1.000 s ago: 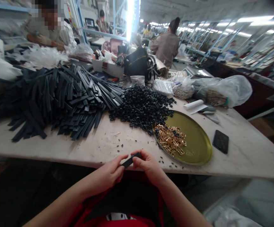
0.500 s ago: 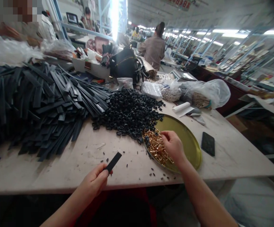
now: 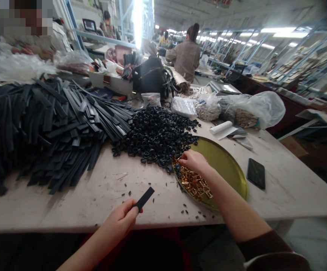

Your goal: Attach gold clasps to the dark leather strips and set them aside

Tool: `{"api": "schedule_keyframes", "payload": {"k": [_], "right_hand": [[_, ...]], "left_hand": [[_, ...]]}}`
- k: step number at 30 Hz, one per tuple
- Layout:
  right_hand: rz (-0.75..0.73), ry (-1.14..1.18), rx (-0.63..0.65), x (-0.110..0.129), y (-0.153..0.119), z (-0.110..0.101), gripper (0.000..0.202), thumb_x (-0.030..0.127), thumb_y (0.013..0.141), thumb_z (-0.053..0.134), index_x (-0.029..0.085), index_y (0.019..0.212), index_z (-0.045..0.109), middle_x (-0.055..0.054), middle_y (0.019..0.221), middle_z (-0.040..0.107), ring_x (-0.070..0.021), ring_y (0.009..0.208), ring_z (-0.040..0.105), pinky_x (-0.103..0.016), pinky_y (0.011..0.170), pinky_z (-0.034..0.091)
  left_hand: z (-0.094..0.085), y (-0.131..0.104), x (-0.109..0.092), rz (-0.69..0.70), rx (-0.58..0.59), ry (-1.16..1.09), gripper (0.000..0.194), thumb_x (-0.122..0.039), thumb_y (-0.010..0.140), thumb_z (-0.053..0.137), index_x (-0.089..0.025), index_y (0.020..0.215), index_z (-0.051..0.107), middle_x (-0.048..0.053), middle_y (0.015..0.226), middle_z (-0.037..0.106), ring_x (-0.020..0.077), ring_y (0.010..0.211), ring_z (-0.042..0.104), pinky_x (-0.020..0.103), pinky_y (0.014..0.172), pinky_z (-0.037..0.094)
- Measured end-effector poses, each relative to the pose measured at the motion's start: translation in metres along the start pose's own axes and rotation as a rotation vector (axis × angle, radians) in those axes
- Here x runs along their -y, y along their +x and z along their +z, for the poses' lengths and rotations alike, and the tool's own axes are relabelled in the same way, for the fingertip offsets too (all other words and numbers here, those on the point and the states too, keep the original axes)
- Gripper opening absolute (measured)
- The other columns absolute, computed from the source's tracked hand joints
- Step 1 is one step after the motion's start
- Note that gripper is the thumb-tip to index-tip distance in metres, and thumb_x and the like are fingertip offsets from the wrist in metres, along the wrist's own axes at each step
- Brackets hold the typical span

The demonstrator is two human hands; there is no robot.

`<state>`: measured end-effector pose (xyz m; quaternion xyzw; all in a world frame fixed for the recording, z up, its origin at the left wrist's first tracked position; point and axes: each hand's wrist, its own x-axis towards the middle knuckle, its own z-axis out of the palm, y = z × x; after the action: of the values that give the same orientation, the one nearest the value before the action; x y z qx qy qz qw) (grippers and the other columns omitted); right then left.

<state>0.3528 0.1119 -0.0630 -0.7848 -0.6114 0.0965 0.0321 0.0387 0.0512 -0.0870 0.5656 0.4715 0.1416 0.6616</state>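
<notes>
Tabletop (image 3: 287, 195) in bright workroom (image 3: 236, 15), left fingers (image 3: 128, 205) around black strip (image 3: 146, 197), right fingers (image 3: 183, 158) over tray (image 3: 228, 162), grip unclear

Large workshop, runs far back. Pale table (image 3: 284, 197) fills the foreground, top scuffed, front edge nr bottom of view. Upright lamp (image 3: 137, 26) glares bkgd, L of ctr, by a blue frame (image 3: 105, 39); monitor (image 3: 89, 25) just above the frame's crossbar. Greyish ceiling (image 3: 186, 17) w/ rows of strip lights (image 3: 290, 35) receding to far end; part of a red sign (image 3: 222, 3) at top edge, unreadable. R side: slanted lt-blue racks (image 3: 282, 56), loaded, contents blurry. Under table: dark on L; pale + blurry lower R, can't tell if floor.
</notes>
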Motion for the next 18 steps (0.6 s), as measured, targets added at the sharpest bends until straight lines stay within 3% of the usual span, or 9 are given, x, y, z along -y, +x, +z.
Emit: {"api": "schedule_keyframes", "payload": {"k": [3,6,9,13,18], "right_hand": [[0.001,0.022,-0.006,-0.001,-0.004,-0.004,0.014,0.029,0.066,0.061,0.017,0.059,0.061,-0.005,0.064,0.060,-0.0176,0.064,0.054,-0.026,0.057,0.033],[-0.028,0.064,-0.092,0.004,-0.024,-0.012,0.011,0.028,0.071,0.056,0.017,0.067,0.058,-0.005,0.074,0.060,-0.0160,0.070,0.053,-0.025,0.061,0.035],[-0.071,0.392,-0.110,0.027,-0.056,-0.014,0.020,0.037,0.076,0.052,0.018,0.070,0.053,0.000,0.067,0.053,-0.0125,0.061,0.048,-0.024,0.056,0.035],[-0.075,1.003,0.080,0.083,-0.102,-0.001,0.035,0.053,0.073,0.052,0.019,0.065,0.048,0.006,0.052,0.038,-0.0086,0.047,0.034,-0.023,0.046,0.027],[-0.048,1.333,0.361,0.138,-0.135,0.017,0.040,0.057,0.068,0.057,0.019,0.064,0.046,0.008,0.048,0.038,-0.0071,0.043,0.032,-0.022,0.045,0.026]], "left_hand": [[0.002,-0.006,0.002,0.008,0.003,0.018,0.024,-0.040,0.075,0.043,-0.018,0.075,0.052,-0.009,0.046,0.030,0.0082,0.041,0.027,0.020,0.040,0.020],[0.002,-0.013,0.001,0.024,0.006,0.008,0.025,-0.042,0.077,0.042,-0.018,0.075,0.050,-0.008,0.048,0.032,0.0089,0.043,0.030,0.020,0.041,0.023],[0.002,-0.019,-0.009,0.143,-0.086,0.053,0.025,-0.042,0.075,0.048,-0.017,0.075,0.053,-0.004,0.058,0.045,0.0111,0.054,0.040,0.021,0.051,0.033],[0.008,-0.023,-0.028,0.234,-0.180,0.057,0.026,-0.041,0.076,0.051,-0.017,0.084,0.055,-0.003,0.064,0.047,0.0121,0.060,0.043,0.023,0.058,0.035],[0.016,-0.028,-0.027,0.278,-0.241,-0.076,0.029,-0.043,0.077,0.051,-0.015,0.085,0.051,-0.005,0.061,0.042,0.0084,0.055,0.037,0.020,0.052,0.031]]}}
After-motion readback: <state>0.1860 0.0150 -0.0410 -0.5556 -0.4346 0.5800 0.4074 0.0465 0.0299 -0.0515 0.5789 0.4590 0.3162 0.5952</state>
